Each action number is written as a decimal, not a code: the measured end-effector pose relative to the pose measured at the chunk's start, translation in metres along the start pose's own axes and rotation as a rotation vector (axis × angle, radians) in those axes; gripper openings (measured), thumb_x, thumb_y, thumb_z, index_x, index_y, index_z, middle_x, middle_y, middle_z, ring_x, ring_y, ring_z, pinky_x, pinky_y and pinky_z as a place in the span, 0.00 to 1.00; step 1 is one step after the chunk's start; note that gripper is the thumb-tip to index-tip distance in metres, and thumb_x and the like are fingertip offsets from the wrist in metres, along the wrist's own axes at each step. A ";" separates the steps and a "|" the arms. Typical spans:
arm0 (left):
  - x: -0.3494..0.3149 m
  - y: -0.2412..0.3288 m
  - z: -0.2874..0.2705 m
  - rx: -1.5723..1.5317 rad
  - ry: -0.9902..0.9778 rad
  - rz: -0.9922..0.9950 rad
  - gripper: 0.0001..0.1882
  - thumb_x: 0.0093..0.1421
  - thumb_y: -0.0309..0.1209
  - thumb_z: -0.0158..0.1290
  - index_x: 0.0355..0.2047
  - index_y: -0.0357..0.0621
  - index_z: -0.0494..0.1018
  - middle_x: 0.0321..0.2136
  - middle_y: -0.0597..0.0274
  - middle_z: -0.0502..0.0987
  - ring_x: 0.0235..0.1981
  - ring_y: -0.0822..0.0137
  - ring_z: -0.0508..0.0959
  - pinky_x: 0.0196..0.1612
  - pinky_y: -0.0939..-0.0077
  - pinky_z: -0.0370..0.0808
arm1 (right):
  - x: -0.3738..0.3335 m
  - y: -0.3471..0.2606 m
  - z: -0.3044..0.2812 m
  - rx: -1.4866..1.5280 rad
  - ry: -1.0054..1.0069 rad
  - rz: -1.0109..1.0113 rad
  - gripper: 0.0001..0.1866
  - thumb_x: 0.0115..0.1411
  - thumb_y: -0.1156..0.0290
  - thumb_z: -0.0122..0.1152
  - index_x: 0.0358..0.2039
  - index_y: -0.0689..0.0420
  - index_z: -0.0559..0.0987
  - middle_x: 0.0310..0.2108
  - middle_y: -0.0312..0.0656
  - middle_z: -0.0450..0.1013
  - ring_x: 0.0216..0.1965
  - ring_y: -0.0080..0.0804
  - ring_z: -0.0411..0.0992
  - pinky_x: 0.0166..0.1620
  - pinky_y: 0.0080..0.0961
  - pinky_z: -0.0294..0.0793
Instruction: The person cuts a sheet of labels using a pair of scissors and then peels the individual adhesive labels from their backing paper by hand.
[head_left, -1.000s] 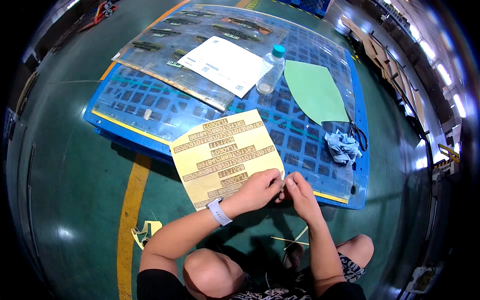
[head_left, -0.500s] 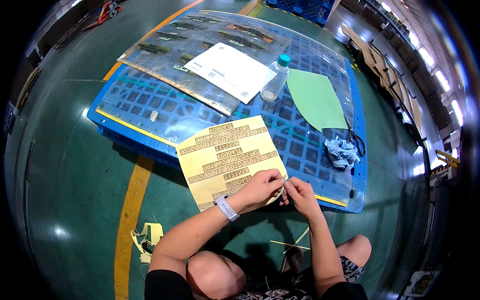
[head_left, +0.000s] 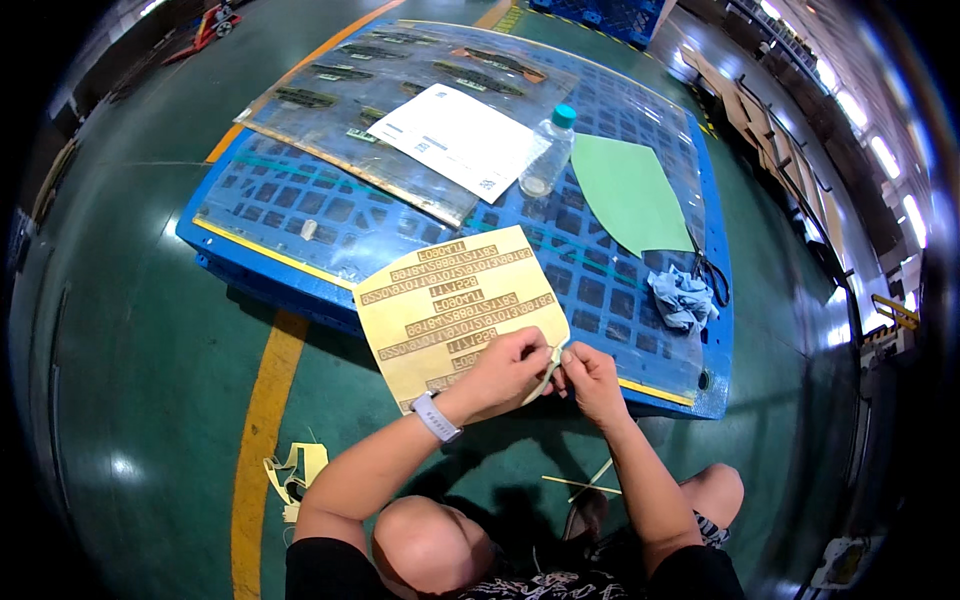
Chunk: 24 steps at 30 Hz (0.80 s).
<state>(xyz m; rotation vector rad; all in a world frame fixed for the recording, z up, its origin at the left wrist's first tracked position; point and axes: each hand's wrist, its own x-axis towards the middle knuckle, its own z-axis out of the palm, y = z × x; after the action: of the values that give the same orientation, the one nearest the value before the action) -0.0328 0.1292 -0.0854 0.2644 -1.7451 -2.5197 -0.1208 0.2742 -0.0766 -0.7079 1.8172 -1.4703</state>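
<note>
A pale yellow sheet with rows of dark mirrored characters tilts over the near edge of the blue pallet. My left hand lies over its lower right part, fingers closed in a pinch at the right edge. Close beside it, my right hand pinches the same edge with thumb and forefinger. Between the two hands a narrow pale strip curls along the border; whether it is still joined to the sheet is hidden by the fingers. A grey watch band circles my left wrist.
On the blue pallet stand a clear bottle with a teal cap, a white paper, a green sheet, a crumpled blue cloth and black-handled scissors. Yellow scraps and thin strips lie on the floor.
Both hands have shifted slightly up and left along the sheet's right edge. More of the curled pale strip shows between them.
</note>
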 end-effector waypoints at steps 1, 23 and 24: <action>-0.001 0.004 0.004 -0.010 -0.001 -0.017 0.08 0.62 0.29 0.46 0.28 0.37 0.68 0.24 0.64 0.73 0.25 0.76 0.72 0.29 0.81 0.69 | 0.001 0.000 0.000 0.061 0.007 0.028 0.15 0.66 0.68 0.44 0.23 0.61 0.67 0.18 0.34 0.65 0.19 0.19 0.64 0.26 0.19 0.71; 0.003 0.005 0.011 0.710 0.092 0.319 0.25 0.54 0.49 0.56 0.22 0.37 0.65 0.16 0.53 0.70 0.18 0.54 0.72 0.24 0.62 0.67 | 0.006 -0.003 -0.009 0.162 -0.183 0.155 0.23 0.65 0.50 0.42 0.28 0.58 0.71 0.14 0.32 0.61 0.12 0.19 0.58 0.19 0.17 0.64; 0.003 0.010 0.012 0.750 0.070 0.248 0.24 0.55 0.48 0.55 0.22 0.37 0.65 0.17 0.53 0.71 0.19 0.54 0.73 0.25 0.63 0.68 | 0.007 -0.002 -0.012 0.199 -0.193 0.170 0.23 0.65 0.50 0.42 0.28 0.58 0.71 0.13 0.32 0.61 0.12 0.20 0.58 0.19 0.18 0.64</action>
<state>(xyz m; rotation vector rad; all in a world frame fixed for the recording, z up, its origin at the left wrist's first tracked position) -0.0387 0.1362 -0.0723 0.1486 -2.4331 -1.5848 -0.1341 0.2756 -0.0746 -0.5607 1.5226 -1.3955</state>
